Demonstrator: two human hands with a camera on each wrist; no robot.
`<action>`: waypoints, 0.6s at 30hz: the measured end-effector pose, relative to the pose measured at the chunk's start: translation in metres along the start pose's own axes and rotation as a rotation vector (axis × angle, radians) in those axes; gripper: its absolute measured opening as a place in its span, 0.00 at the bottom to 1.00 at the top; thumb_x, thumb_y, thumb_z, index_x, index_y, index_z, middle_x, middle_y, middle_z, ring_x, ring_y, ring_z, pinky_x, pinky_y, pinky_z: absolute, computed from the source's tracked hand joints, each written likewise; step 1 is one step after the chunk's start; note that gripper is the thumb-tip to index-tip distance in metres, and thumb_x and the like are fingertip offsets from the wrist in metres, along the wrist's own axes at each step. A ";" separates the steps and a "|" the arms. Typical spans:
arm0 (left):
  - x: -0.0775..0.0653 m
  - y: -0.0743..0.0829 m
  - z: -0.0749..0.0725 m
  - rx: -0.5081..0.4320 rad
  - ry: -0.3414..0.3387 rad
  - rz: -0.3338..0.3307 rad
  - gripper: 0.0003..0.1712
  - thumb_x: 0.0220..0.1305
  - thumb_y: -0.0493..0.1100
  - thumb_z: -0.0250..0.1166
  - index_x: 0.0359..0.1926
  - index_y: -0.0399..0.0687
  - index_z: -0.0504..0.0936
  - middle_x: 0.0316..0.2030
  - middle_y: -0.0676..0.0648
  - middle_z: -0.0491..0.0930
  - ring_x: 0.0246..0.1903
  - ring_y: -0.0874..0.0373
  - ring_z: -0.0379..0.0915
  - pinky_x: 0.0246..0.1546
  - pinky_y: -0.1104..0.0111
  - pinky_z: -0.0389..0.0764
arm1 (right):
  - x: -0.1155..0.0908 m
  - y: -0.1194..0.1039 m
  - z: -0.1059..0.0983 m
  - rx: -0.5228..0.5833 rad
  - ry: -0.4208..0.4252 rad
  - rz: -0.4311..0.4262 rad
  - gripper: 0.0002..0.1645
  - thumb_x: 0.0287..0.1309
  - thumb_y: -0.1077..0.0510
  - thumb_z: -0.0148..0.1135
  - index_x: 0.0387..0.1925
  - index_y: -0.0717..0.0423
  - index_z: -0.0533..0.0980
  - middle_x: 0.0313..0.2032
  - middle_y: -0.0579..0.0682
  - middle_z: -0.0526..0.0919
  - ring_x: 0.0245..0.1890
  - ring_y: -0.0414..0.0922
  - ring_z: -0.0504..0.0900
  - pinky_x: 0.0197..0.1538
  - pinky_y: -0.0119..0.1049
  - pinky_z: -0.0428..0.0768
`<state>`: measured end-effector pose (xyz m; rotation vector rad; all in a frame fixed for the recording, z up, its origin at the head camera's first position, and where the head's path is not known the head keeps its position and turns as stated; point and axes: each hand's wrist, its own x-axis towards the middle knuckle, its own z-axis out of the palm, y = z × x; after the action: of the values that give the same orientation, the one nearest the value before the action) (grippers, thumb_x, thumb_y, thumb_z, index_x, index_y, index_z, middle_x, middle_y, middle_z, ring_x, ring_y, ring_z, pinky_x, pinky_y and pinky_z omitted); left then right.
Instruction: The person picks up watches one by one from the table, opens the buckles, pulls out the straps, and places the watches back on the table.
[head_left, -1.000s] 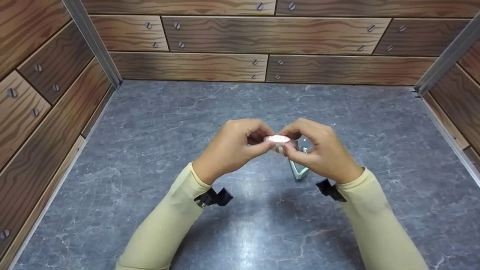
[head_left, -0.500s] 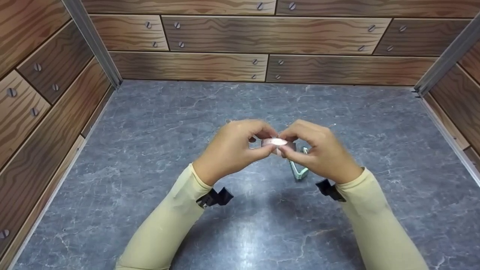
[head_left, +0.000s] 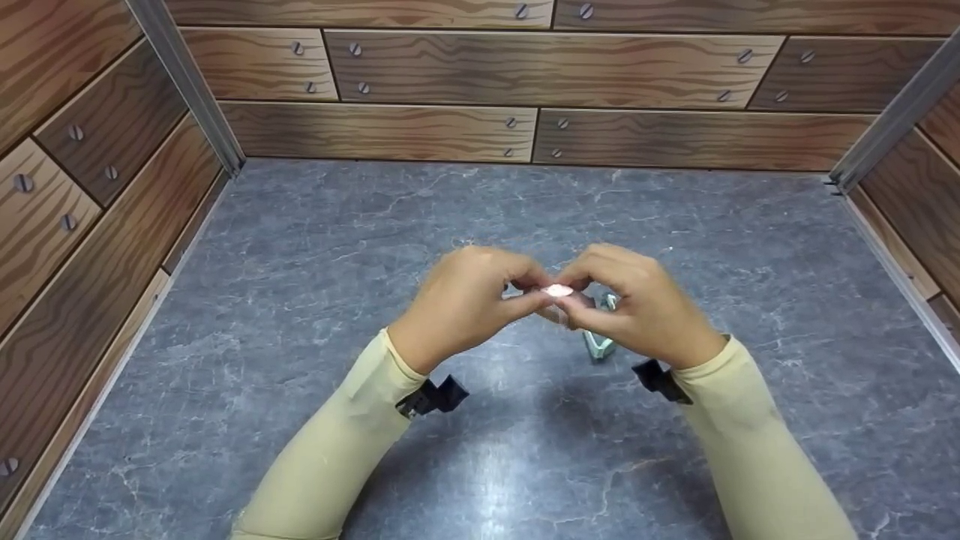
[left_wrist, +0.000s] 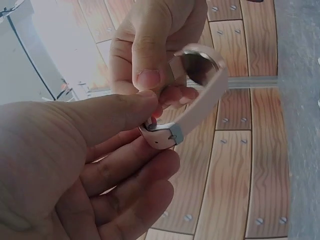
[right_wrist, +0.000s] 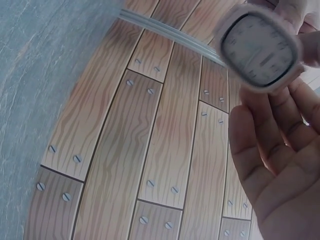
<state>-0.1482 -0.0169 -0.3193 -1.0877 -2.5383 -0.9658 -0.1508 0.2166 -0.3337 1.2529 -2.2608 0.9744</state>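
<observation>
A wristwatch (head_left: 557,290) with a pale pink strap is held above the table between both hands. My left hand (head_left: 472,307) pinches the strap by its buckle (left_wrist: 175,136) between thumb and fingers. Opposite it, my right hand (head_left: 637,304) pinches the strap too, with its thumb over the band in the left wrist view. The strap forms a loop, and the case hangs on its far side. In the right wrist view the squarish watch face (right_wrist: 259,50) shows a dial, somewhat blurred. Fingers cover the strap ends where they meet.
A mint-green angular frame (head_left: 600,345) stands on the grey marbled table (head_left: 375,225), partly covered by my right hand. Wood-patterned walls (head_left: 450,71) with metal corner posts (head_left: 191,82) close off the back and sides. Black camera mounts (head_left: 450,394) sit on both wrists.
Both hands have sunk a little, and the watch has tilted and dropped slightly between them. The thumbs have come closer together over the strap. The green frame has stayed put.
</observation>
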 end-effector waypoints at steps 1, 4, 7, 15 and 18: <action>0.000 0.000 0.000 -0.010 0.006 0.003 0.09 0.69 0.52 0.70 0.42 0.56 0.92 0.37 0.60 0.89 0.36 0.70 0.83 0.35 0.73 0.80 | 0.000 0.000 0.000 -0.005 0.005 0.000 0.09 0.60 0.67 0.70 0.39 0.51 0.84 0.34 0.42 0.84 0.35 0.36 0.79 0.41 0.28 0.77; 0.001 0.000 0.001 -0.023 0.025 0.012 0.09 0.69 0.53 0.70 0.41 0.57 0.92 0.36 0.60 0.89 0.35 0.71 0.82 0.34 0.74 0.79 | 0.000 0.000 -0.001 -0.014 0.014 0.005 0.09 0.60 0.67 0.70 0.39 0.50 0.84 0.33 0.41 0.84 0.35 0.36 0.79 0.41 0.29 0.76; 0.001 0.000 0.002 -0.029 0.038 0.021 0.09 0.69 0.53 0.71 0.41 0.56 0.91 0.36 0.60 0.89 0.35 0.71 0.82 0.35 0.74 0.79 | -0.001 0.000 -0.002 -0.009 0.015 0.018 0.10 0.59 0.68 0.68 0.39 0.50 0.84 0.34 0.41 0.84 0.36 0.36 0.80 0.42 0.29 0.78; 0.001 0.000 0.004 -0.112 0.068 0.051 0.06 0.67 0.47 0.73 0.40 0.52 0.91 0.34 0.57 0.89 0.34 0.70 0.82 0.38 0.67 0.84 | -0.002 -0.002 -0.002 0.042 0.015 0.052 0.11 0.56 0.69 0.64 0.36 0.51 0.80 0.34 0.42 0.81 0.35 0.36 0.79 0.39 0.29 0.81; 0.001 0.000 0.005 -0.122 0.104 0.081 0.06 0.67 0.46 0.73 0.40 0.50 0.91 0.34 0.55 0.89 0.34 0.68 0.82 0.38 0.67 0.85 | -0.002 -0.003 -0.002 0.075 0.033 0.066 0.11 0.54 0.70 0.63 0.36 0.52 0.79 0.34 0.44 0.80 0.34 0.37 0.77 0.37 0.28 0.79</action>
<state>-0.1488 -0.0129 -0.3229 -1.1320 -2.3610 -1.1374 -0.1473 0.2186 -0.3323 1.1895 -2.2728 1.1047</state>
